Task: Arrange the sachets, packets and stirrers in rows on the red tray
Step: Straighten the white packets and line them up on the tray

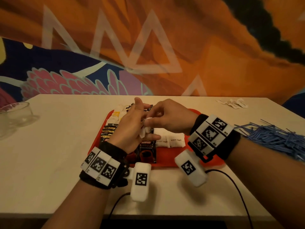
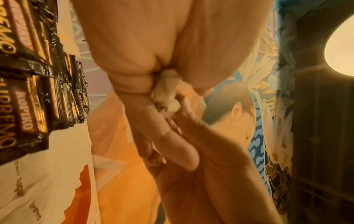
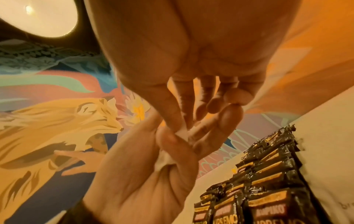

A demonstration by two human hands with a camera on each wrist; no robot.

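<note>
Both hands' grips (image 1: 146,124) pinched on white sachet (image 1: 143,132), long axis approx vertical

- Pale tabletop (image 1: 54,146), butted against a painted wall.
- Red tray (image 1: 166,158) at the middle, toward the far edge.
- Clear glass bowl (image 1: 15,115) at the far left.
- Loose heap of blue stirrers (image 1: 272,138) on the right.
- Few white sachets (image 1: 232,103) at the far right corner.
- Two black cables (image 1: 237,187) trailing over the near edge.
</note>
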